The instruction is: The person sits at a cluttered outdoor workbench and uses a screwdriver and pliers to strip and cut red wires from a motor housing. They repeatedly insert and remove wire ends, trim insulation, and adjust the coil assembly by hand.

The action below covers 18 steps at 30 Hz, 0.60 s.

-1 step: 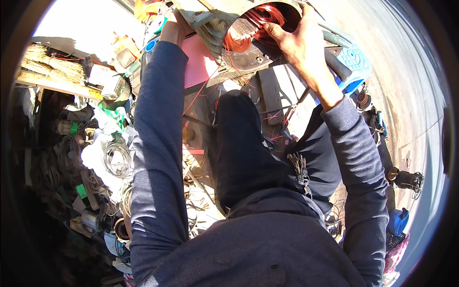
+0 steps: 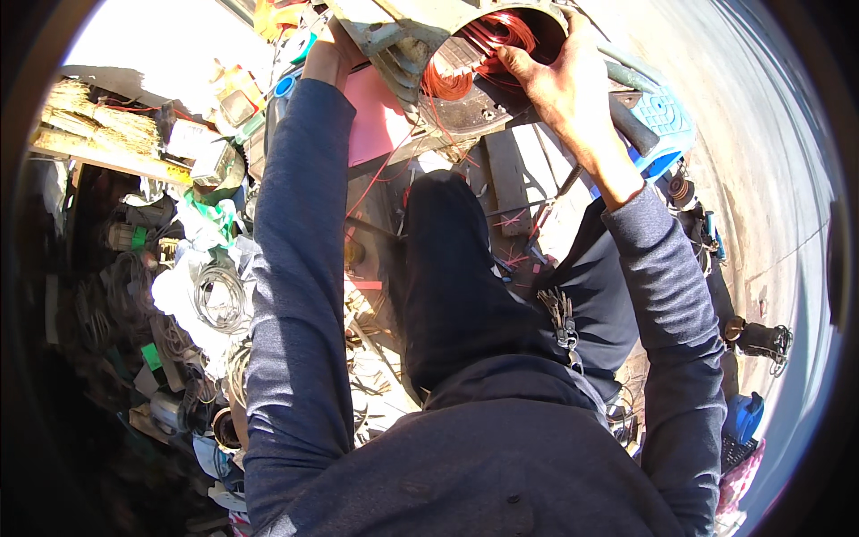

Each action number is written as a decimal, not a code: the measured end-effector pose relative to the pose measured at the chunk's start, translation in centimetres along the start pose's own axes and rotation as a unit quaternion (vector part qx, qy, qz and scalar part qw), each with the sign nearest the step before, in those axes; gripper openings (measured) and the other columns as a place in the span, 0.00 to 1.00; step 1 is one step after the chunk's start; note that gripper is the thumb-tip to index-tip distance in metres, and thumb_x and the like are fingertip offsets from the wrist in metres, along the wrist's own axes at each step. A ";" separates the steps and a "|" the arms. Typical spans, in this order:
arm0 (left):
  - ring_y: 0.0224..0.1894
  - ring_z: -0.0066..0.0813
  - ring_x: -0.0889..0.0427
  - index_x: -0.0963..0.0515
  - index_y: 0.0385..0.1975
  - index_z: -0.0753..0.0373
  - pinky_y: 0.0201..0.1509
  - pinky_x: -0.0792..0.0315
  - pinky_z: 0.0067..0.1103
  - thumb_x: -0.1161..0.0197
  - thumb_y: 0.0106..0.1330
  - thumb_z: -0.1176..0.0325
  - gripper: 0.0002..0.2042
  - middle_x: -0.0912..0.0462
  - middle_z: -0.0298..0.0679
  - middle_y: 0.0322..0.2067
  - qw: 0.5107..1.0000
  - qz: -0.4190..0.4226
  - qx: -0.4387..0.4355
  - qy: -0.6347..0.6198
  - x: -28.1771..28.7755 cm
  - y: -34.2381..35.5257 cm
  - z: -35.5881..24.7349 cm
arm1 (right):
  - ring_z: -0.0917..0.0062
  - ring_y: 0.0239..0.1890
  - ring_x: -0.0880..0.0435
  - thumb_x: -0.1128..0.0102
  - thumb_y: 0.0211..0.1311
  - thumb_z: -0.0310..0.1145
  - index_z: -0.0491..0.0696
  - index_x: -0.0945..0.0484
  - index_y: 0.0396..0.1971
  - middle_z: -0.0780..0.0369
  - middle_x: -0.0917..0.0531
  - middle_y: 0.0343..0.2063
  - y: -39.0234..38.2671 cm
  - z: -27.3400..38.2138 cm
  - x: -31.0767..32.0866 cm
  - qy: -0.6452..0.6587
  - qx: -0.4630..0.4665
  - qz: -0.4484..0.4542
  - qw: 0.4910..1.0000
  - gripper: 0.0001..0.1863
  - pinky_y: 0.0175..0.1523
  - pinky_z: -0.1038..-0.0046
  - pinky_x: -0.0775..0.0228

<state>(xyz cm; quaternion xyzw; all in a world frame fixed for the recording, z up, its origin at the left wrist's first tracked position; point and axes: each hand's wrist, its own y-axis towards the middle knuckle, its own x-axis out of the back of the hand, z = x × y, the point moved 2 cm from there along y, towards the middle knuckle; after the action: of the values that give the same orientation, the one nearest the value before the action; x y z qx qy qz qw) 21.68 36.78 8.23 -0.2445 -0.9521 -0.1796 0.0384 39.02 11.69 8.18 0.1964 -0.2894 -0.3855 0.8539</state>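
Note:
A worn metal motor housing (image 2: 394,40) lies at the top centre, with coils of red copper-coloured wire (image 2: 446,82) inside its round opening. My right hand (image 2: 564,89) grips the opening's right rim, its thumb reaching in against the wire. My left hand (image 2: 331,54) is at the housing's left side, its fingers hidden from me. Beneath the housing is a pink sheet (image 2: 376,116). Thin red wires hang from the coils toward my knees.
Right of the housing sit a blue plastic stool (image 2: 662,116) and a dark bar (image 2: 635,125). At left, straw bundles (image 2: 94,116) lie above heaped cables (image 2: 215,295), metal parts and bags. A pale curved surface runs down the right. Scraps and tools lie around my legs.
My left hand and forearm have shifted very slightly to the right, and the housing with its coils appears a touch further right. Otherwise little differs.

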 end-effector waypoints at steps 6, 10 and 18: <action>0.40 0.27 0.15 0.23 0.55 0.72 0.43 0.22 0.22 0.53 0.81 0.64 0.18 0.12 0.47 0.46 1.000 0.001 -0.002 -0.003 0.1 0.1 -0.2 | 0.58 0.52 0.12 0.19 0.55 0.37 0.35 0.29 0.61 0.46 0.14 0.49 0.9 -1.1 -0.6 -0.011 0.046 -0.010 0.999 0.39 0.60 0.63 0.21; 0.41 0.27 0.15 0.23 0.55 0.72 0.43 0.22 0.22 0.52 0.81 0.64 0.18 0.12 0.48 0.46 1.000 -0.001 -0.003 -0.004 0.2 0.2 -0.3 | 0.58 0.49 0.11 0.19 0.54 0.36 0.35 0.29 0.59 0.45 0.13 0.47 0.7 -1.5 -1.2 -0.042 0.019 -0.039 0.998 0.38 0.58 0.63 0.19; 0.41 0.27 0.15 0.23 0.55 0.72 0.43 0.22 0.22 0.52 0.81 0.64 0.18 0.12 0.48 0.46 1.000 -0.002 -0.002 -0.006 0.1 0.0 -0.4 | 0.58 0.49 0.10 0.20 0.56 0.38 0.34 0.30 0.58 0.45 0.13 0.48 0.9 -1.2 -1.1 -0.024 0.008 -0.024 0.999 0.37 0.57 0.63 0.18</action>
<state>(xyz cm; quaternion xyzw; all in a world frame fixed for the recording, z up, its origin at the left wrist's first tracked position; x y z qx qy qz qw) 21.57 36.66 8.57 -0.2433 -0.9525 -0.1802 0.0320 39.72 13.21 7.39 0.2006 -0.3085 -0.4081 0.8355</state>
